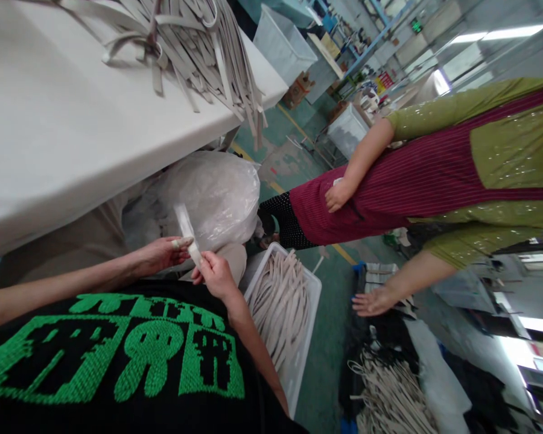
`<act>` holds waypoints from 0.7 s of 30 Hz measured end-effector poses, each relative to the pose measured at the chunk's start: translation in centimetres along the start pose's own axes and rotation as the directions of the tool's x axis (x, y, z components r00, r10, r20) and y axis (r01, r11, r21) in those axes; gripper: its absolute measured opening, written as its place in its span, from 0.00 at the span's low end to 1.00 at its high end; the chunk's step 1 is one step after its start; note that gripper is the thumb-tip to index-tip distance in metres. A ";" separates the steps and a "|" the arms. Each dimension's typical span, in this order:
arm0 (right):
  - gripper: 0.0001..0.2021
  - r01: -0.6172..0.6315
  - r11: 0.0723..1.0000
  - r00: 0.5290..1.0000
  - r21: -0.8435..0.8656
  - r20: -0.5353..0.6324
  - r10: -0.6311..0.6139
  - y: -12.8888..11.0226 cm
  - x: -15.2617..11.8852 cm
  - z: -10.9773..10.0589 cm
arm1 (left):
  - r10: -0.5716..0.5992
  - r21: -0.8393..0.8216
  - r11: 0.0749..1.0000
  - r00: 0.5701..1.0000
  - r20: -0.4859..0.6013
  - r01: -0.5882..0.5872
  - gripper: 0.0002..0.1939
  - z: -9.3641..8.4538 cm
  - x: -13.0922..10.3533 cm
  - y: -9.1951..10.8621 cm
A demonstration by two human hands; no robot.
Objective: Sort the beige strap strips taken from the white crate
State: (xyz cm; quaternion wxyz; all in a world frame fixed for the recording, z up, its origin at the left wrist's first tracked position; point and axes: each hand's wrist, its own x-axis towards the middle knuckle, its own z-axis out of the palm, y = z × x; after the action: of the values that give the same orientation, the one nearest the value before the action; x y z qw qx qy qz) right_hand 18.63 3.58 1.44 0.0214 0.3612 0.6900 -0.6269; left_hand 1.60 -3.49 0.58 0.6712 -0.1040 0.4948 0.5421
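Observation:
A short, flat whitish strip (186, 224) stands between my two hands in front of my body. My left hand (163, 253) pinches it at the side with thumb and fingertips, and one finger has a pale wrap on it. Lower down, the fingers of my right hand (216, 274) are closed on the strip's bottom end. Just behind the strip is a big clear plastic bag (221, 193), its contents blurred. A white bin (314, 301) of long beige fabric strips (280, 301) stands beside my right forearm.
A white table (72, 132) bears a heap of beige strips (194, 45), some hanging over its edge. A person in a maroon apron (366, 193) stands opposite, one hand (373, 301) held out. More strips (389, 392) lie on dark material at the lower right.

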 end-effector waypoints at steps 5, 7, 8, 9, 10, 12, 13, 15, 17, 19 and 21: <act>0.12 0.005 0.991 1.000 0.133 0.017 -0.008 -0.2 -0.6 -0.3 | 0.117 -0.131 0.984 0.991 -0.061 -0.124 0.13 0.2 -0.1 0.6; 0.18 0.038 0.993 0.999 0.114 -0.007 -0.037 -0.7 -1.7 -1.1 | 0.135 -0.155 0.977 0.986 -0.095 -0.148 0.14 0.2 -0.2 0.9; 0.22 0.060 0.995 0.998 0.082 -0.023 -0.059 -1.0 -2.2 -1.6 | 0.131 -0.171 0.974 0.985 -0.109 -0.149 0.13 0.2 -0.3 1.0; 0.23 0.083 0.996 0.996 0.038 -0.042 -0.081 -1.4 -2.8 -2.1 | 0.124 -0.188 0.971 0.985 -0.124 -0.146 0.13 0.3 -0.4 1.1; 0.23 0.100 0.995 0.993 -0.018 -0.067 -0.101 -1.8 -3.2 -2.5 | 0.113 -0.202 0.970 0.985 -0.130 -0.138 0.12 0.4 -0.5 1.1; 0.22 0.116 0.983 0.984 -0.141 -0.115 -0.133 -2.8 -3.5 -2.8 | 0.094 -0.211 0.970 0.989 -0.116 -0.118 0.11 0.9 -0.8 0.9; 0.22 0.120 0.974 0.980 -0.194 -0.135 -0.148 -3.2 -3.3 -2.7 | 0.086 -0.204 0.974 0.992 -0.092 -0.103 0.11 1.2 -1.0 0.7; 0.22 0.126 0.957 0.973 -0.260 -0.157 -0.171 -3.9 -2.7 -2.2 | 0.072 -0.165 0.984 0.997 -0.013 -0.073 0.12 2.0 -1.3 0.4; 0.23 0.139 0.956 0.972 -0.259 -0.150 -0.182 -4.4 -2.3 -2.1 | 0.080 -0.143 0.987 0.996 0.043 -0.073 0.12 2.5 -1.7 0.4; 0.26 0.160 0.957 0.966 -0.240 -0.163 -0.202 -4.8 -2.7 -2.5 | 0.127 -0.176 0.977 0.991 0.031 -0.120 0.10 2.6 -1.9 0.8; 0.28 0.177 0.960 0.956 -0.219 -0.195 -0.220 -5.2 -3.6 -3.5 | 0.167 -0.233 0.958 0.986 -0.028 -0.169 0.09 2.6 -2.1 1.4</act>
State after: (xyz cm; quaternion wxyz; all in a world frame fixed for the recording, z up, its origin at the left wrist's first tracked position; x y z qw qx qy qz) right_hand 20.06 5.16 8.31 -0.0816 0.3523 0.7803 -0.5102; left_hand 2.01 -2.51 4.03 0.6038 -0.1422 0.4371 0.6513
